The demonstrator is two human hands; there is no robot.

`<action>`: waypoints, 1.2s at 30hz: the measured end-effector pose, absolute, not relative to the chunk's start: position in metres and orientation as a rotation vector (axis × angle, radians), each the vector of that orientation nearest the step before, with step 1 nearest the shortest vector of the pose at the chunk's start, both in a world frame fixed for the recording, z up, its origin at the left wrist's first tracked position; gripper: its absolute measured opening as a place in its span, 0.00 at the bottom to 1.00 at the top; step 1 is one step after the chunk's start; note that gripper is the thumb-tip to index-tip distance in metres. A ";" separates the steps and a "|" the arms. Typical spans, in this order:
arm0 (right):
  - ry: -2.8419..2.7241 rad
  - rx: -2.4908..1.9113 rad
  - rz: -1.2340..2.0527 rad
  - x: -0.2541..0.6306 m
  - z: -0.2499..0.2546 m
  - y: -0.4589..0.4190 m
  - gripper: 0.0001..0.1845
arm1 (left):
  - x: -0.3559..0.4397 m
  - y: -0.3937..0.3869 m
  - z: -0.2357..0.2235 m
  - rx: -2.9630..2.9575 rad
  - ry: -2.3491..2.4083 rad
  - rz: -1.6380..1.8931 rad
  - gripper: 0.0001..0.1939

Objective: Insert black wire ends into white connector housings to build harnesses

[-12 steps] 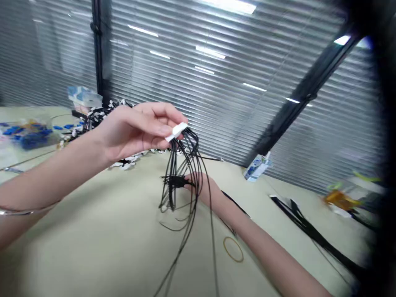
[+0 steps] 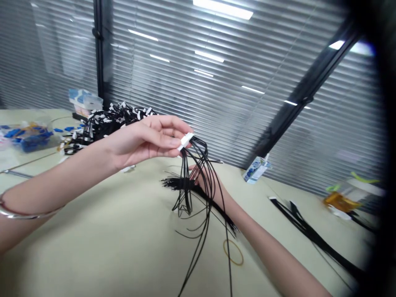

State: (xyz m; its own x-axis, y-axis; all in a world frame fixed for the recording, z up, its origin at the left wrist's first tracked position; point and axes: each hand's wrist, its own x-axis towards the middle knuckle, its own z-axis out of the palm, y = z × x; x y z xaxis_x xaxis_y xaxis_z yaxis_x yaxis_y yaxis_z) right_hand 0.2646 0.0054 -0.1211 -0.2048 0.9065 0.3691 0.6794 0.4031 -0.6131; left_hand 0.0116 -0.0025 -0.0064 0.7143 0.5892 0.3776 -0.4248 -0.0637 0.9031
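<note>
My left hand (image 2: 161,138) pinches a white connector (image 2: 185,141) between thumb and fingers, held up above the table. From it thin black wires (image 2: 206,214) loop over and hang down, some reaching the bottom edge of the view. Behind those wires, my right hand (image 2: 202,179) is closed round a bundle of black wires (image 2: 177,183). The bundle's loose ends fan out to the left, and its other end runs down to the right beside my forearm. The hanging wires partly hide my right fingers.
A heap of black cables with white connectors (image 2: 114,119) lies at the back left, near a bag of blue pieces (image 2: 34,136). A rubber band (image 2: 233,252) is on the table (image 2: 108,247). A drink carton (image 2: 256,169) and black flat cables (image 2: 309,231) lie rightward.
My left hand has shifted slightly right and down in view with the connector and its wires. The bundle in my right hand now shows more fully, its ends pointing left.
</note>
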 end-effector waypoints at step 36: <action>-1.818 -1.155 -0.794 0.228 -0.022 -0.143 0.03 | 0.037 -0.032 -0.030 1.280 0.215 0.677 0.15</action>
